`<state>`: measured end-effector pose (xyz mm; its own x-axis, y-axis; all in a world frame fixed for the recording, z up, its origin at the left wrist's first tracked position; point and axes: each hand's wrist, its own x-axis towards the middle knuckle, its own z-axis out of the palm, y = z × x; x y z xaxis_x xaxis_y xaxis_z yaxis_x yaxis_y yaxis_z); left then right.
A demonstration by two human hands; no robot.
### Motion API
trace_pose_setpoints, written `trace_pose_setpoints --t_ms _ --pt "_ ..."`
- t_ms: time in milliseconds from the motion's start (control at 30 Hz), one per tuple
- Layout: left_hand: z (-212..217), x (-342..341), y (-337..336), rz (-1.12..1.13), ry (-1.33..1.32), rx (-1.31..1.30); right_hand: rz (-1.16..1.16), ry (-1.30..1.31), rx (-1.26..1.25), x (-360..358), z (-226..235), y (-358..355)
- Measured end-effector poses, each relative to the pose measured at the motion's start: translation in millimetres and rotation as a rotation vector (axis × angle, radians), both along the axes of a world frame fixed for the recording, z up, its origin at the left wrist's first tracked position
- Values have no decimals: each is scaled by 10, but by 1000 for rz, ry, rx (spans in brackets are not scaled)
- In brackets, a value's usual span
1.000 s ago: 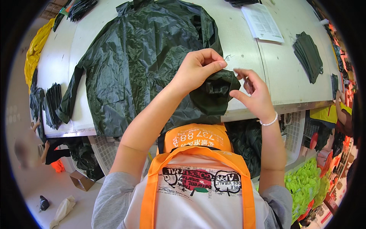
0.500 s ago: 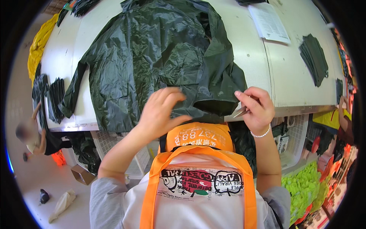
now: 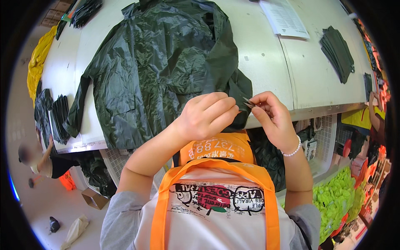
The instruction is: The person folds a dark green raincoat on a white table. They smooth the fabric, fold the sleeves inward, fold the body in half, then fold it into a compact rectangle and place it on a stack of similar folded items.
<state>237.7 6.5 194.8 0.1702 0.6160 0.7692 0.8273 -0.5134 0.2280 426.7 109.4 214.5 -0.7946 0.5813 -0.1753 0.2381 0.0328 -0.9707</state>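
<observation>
A dark green, shiny jacket (image 3: 154,62) lies spread on the table, its lower edge toward me and one sleeve bent down on the right. My left hand (image 3: 210,114) is closed at the end of this sleeve, thumb hidden behind the fingers, gripping the cuff. Close beside it, my right hand (image 3: 271,118) holds small metal thread snips (image 3: 248,102), with the pointed blades directed left at the sleeve's edge. The handle part is mostly covered by my fingers.
Folded dark green pieces (image 3: 337,54) and a white printed sheet (image 3: 284,18) lie on the table (image 3: 266,71). White plastic crates (image 3: 323,146) stand below its edge. Bright yellow-green items (image 3: 337,204) are heaped at lower right. A person (image 3: 46,156) works at the far left.
My left hand has moved right and closed on the sleeve's end. My right hand has shifted slightly left, bringing the snips to the cuff. The jacket sits slightly farther left in view.
</observation>
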Motion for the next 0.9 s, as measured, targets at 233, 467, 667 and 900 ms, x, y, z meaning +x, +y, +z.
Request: trace_pose_setpoints --t_ms 233,467,667,900 --pt "54 -28 68 -48 139 80 5 52 -13 26 -13 22" --pt "57 -16 100 -61 163 105 8 57 -29 16 23 50" --pt "37 -17 101 -74 157 108 -114 90 -116 50 -46 113" --pt "-3 -10 72 -72 96 -5 0 50 469 -78 -15 -33"
